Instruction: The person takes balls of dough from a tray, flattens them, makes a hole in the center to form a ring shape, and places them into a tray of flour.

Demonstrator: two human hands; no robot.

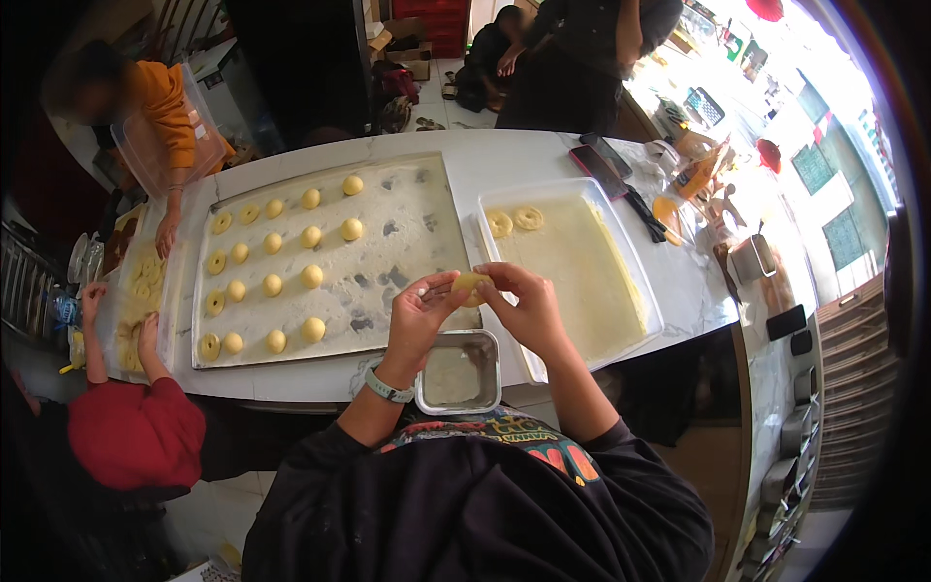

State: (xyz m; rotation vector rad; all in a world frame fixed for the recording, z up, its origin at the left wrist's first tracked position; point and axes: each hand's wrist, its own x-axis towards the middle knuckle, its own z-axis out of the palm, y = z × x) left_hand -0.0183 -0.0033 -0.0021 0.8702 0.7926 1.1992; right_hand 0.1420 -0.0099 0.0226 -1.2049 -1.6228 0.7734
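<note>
Between my two hands is a flattened piece of yellow dough (471,287), held in the air above the table's near edge. My left hand (423,312), with a watch on its wrist, pinches one side of it. The fingers of my right hand (525,303) close on the other side. Just below stands a small metal pan (459,373) with pale flour inside. To the left, a large floured tray (407,194) carries rows of dough balls (311,277), and some at its left side have holes. On the right, a clear plastic tub (572,272) holds dough rings (529,218) near its far left corner.
Phones (599,172) and a black-handled tool (645,213) lie beyond the tub. At the left, a person in red (136,432) and one in orange (167,107) reach into another tub (167,320) of dough rings. People are at the far side.
</note>
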